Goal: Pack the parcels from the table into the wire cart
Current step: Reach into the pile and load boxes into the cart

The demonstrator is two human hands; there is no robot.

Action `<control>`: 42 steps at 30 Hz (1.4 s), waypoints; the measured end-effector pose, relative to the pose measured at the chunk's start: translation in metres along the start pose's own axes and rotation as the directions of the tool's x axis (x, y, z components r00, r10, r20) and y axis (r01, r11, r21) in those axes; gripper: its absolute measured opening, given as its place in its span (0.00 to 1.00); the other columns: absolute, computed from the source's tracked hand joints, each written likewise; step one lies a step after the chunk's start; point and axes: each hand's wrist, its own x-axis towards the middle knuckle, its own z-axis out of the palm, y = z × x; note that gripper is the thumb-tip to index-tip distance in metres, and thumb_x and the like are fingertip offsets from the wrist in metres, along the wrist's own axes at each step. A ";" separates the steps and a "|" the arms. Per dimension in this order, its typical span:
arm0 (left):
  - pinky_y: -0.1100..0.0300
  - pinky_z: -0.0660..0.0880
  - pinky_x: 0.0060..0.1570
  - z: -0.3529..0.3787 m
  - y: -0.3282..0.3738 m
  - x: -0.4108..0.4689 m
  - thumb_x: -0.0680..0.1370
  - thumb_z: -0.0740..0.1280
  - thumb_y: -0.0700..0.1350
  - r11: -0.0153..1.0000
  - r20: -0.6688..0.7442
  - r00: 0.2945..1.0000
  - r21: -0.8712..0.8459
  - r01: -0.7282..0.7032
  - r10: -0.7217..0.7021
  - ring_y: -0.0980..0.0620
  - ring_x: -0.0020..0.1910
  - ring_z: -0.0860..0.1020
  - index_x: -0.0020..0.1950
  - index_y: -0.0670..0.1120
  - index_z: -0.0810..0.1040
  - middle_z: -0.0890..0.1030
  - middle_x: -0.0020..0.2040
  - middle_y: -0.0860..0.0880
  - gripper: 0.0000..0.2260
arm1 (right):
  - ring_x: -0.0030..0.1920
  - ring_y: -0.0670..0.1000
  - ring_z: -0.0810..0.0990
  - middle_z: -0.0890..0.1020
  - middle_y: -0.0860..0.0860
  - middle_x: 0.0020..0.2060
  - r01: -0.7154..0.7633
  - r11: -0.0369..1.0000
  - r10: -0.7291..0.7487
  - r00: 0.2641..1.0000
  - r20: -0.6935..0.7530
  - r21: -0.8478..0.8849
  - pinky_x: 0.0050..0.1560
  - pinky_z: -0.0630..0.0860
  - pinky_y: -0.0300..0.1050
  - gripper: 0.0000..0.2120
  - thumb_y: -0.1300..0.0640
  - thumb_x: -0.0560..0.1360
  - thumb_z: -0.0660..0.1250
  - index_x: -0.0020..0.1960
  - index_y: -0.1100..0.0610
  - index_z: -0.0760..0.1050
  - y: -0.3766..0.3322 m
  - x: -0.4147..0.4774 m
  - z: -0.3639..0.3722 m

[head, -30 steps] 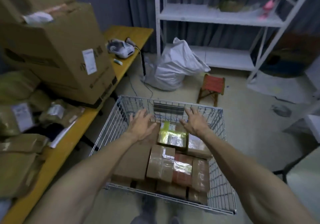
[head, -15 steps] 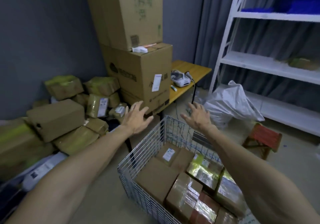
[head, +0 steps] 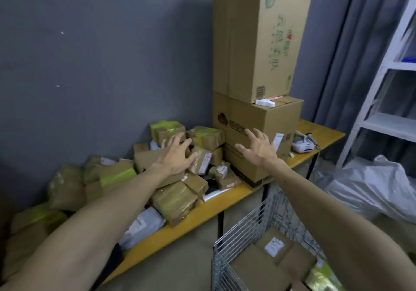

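Hands out over the parcel heap, nothing held yet

Left hand point(head: 174, 155) and right hand point(head: 258, 149) both hover with fingers point(head: 177, 139) spread and empty above the pile of parcels point(head: 175, 200) on the yellow worktop point(head: 202, 209); the left is over the small taped ones, the right in front of the big carton point(head: 265, 122). The wire cart point(head: 236, 241) stands low at the right, beside the worktop, with several parcels already inside. Risks, as I judge them: the heap is loose and sloping, so pulling one from the middle could send its neighbours sliding off the worktop edge, and a knock to the big carton could rock the tall box point(head: 258, 32) stacked on it.
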 end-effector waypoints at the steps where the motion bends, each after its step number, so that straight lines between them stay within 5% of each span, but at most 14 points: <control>1: 0.41 0.50 0.76 -0.007 -0.016 -0.001 0.80 0.59 0.62 1.000 -0.005 1.000 0.017 0.015 -0.015 0.45 0.78 0.55 0.76 0.52 0.65 0.56 0.79 0.46 0.27 | 0.78 0.57 0.53 0.56 0.53 0.79 0.011 1.000 -0.011 1.000 -0.002 0.013 0.74 0.56 0.66 0.35 0.35 0.78 0.58 0.80 0.49 0.54 -0.016 0.005 0.003; 18: 0.41 0.49 0.76 -0.040 -0.191 -0.029 0.82 0.55 0.61 0.945 0.028 0.952 0.132 0.298 -0.305 0.41 0.78 0.56 0.78 0.51 0.59 0.52 0.80 0.44 0.27 | 0.78 0.58 0.52 0.53 0.54 0.79 0.256 0.961 -0.265 0.960 0.086 0.105 0.73 0.59 0.65 0.39 0.39 0.78 0.63 0.81 0.50 0.48 -0.179 0.101 0.088; 36: 0.44 0.50 0.76 0.002 -0.226 0.091 0.82 0.56 0.61 0.920 0.051 0.921 0.098 0.380 -0.386 0.39 0.77 0.56 0.80 0.51 0.56 0.51 0.80 0.42 0.29 | 0.78 0.60 0.53 0.52 0.57 0.79 0.332 0.941 -0.339 0.920 0.196 0.068 0.74 0.58 0.63 0.41 0.40 0.78 0.64 0.81 0.51 0.45 -0.173 0.250 0.148; 42: 0.44 0.50 0.76 0.032 -0.253 0.146 0.82 0.56 0.61 0.937 0.121 0.930 0.076 0.341 -0.348 0.40 0.77 0.57 0.80 0.51 0.54 0.51 0.80 0.42 0.30 | 0.78 0.61 0.53 0.51 0.58 0.79 0.239 0.969 -0.247 0.947 0.205 0.063 0.74 0.59 0.63 0.41 0.42 0.78 0.64 0.81 0.50 0.43 -0.170 0.293 0.180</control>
